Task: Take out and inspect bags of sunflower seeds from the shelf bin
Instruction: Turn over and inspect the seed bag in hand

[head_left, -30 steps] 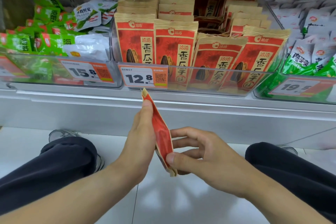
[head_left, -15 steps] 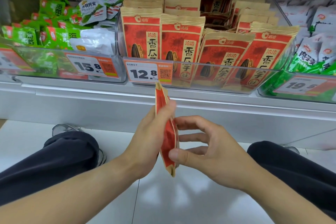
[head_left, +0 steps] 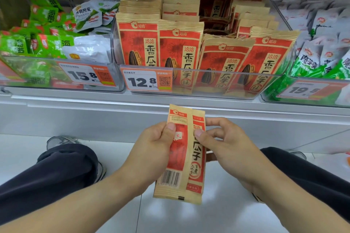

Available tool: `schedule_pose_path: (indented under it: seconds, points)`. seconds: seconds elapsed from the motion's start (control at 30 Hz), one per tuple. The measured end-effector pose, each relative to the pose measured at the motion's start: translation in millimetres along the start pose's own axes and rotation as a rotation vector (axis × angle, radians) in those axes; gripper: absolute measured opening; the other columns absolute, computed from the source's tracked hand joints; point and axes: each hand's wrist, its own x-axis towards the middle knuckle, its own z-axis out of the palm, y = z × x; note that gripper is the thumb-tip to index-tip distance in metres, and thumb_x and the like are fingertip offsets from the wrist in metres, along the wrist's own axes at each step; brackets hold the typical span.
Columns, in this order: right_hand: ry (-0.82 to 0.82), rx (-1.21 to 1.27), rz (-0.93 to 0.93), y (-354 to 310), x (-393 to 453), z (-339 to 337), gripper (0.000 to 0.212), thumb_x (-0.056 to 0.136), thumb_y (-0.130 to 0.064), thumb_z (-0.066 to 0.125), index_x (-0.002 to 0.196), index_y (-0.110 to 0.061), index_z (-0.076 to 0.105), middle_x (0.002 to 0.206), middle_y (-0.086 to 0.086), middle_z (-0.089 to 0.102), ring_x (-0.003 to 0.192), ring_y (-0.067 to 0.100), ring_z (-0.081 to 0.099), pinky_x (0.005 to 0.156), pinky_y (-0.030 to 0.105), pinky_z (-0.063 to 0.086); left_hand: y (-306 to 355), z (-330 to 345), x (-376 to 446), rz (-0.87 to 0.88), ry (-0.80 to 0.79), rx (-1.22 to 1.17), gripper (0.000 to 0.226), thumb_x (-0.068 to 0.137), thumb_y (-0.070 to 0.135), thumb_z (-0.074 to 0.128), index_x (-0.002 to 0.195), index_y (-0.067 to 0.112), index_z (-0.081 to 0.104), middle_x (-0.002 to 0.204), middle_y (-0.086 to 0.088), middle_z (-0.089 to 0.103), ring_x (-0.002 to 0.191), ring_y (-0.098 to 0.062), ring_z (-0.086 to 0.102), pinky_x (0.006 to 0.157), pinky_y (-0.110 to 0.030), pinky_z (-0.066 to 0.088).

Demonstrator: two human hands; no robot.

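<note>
— Shelving fills the view ahead? 
— Yes. At 12 o'clock stands the clear bin [head_left: 198, 83] packed with red seed bags [head_left: 139, 43], its 12.8 price tag [head_left: 145, 80] at the front. Green snack packs [head_left: 43, 43] lie at 10 o'clock.
— And the bag you took?
— One bag [head_left: 182, 157] is upright at centre, below the shelf edge, barcode side facing me. My left hand [head_left: 151, 149] pinches its left edge, thumb on front; my right hand [head_left: 225, 145] pinches its right edge.

Both hands [head_left: 151, 149] [head_left: 225, 149] hold seed bag [head_left: 186, 159] below bin [head_left: 198, 85].
</note>
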Motion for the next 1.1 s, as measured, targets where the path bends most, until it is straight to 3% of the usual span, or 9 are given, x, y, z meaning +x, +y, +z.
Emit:
schedule_pose_path:
  seconds: [0.13,0.23,0.3,0.37,0.53,0.7,0.93,1.1]
  points:
    - [0.033,0.054,-0.001,-2,0,0,0.022,0.095,-0.022,0.069,0.114,-0.018,0.058,0.091,0.009,0.075,0.071,0.020,0.076,0.056,0.026,0.058,1,-2,2,-0.014,0.032,0.103,0.029,0.107,0.036,0.040,0.104,0.018,0.063,0.085,-0.003,0.079,0.077,-0.020,0.076,0.080,-0.041,0.061]
    - [0.085,0.076,-0.018,-3,1,2,0.025,0.094,-0.020,0.070,0.115,-0.017,0.057,0.094,0.011,0.073,0.069,0.021,0.076,0.054,0.027,0.057,4,-2,3,-0.007,0.061,0.158,0.031,0.101,0.046,0.043,0.105,0.021,0.059,0.083,0.000,0.078,0.074,-0.014,0.076,0.070,-0.032,0.059]
    - [0.128,0.118,-0.029,-5,1,1,0.026,0.094,-0.017,0.070,0.115,-0.016,0.056,0.096,0.013,0.071,0.069,0.020,0.076,0.053,0.028,0.057,5,-2,3,-0.053,0.090,0.104,0.036,0.092,0.052,0.051,0.109,0.020,0.054,0.085,-0.003,0.078,0.077,-0.017,0.076,0.067,-0.031,0.055]
    - [0.180,0.168,-0.036,-8,2,-1,0.026,0.094,-0.015,0.070,0.115,-0.015,0.054,0.097,0.013,0.070,0.070,0.020,0.076,0.054,0.035,0.060,5,-3,4,-0.089,0.112,0.078,0.049,0.079,0.058,0.060,0.108,0.020,0.052,0.089,-0.007,0.078,0.082,-0.025,0.075,0.069,-0.038,0.056]
    - [0.212,0.229,-0.025,-9,3,-5,0.027,0.094,-0.014,0.069,0.116,-0.013,0.054,0.098,0.014,0.071,0.072,0.019,0.077,0.055,0.037,0.061,6,-6,2,-0.108,0.074,-0.014,0.034,0.088,0.037,0.067,0.099,0.005,0.060,0.085,-0.011,0.078,0.075,-0.026,0.075,0.068,-0.034,0.056]
    - [0.189,0.204,-0.011,-7,3,-4,0.025,0.094,-0.016,0.069,0.115,-0.013,0.055,0.100,0.012,0.071,0.073,0.018,0.077,0.056,0.035,0.061,5,-4,3,-0.089,0.123,-0.059,0.024,0.091,0.028,0.068,0.100,0.007,0.061,0.082,-0.012,0.078,0.066,-0.026,0.073,0.065,-0.037,0.055]
    - [0.175,0.176,-0.011,-6,3,-8,0.015,0.096,-0.017,0.066,0.110,-0.011,0.061,0.100,0.009,0.075,0.079,0.019,0.077,0.067,0.043,0.064,3,-9,7,-0.103,0.088,-0.061,0.014,0.091,0.013,0.069,0.092,0.000,0.071,0.085,-0.018,0.077,0.072,-0.025,0.072,0.065,-0.029,0.057]
    - [0.124,0.158,-0.026,-5,3,-10,0.014,0.103,-0.020,0.057,0.109,-0.012,0.066,0.086,0.006,0.079,0.077,0.020,0.077,0.072,0.039,0.063,0,-5,4,-0.140,0.056,0.034,0.004,0.096,0.008,0.065,0.092,0.006,0.066,0.078,-0.014,0.076,0.067,-0.020,0.068,0.063,-0.030,0.052]
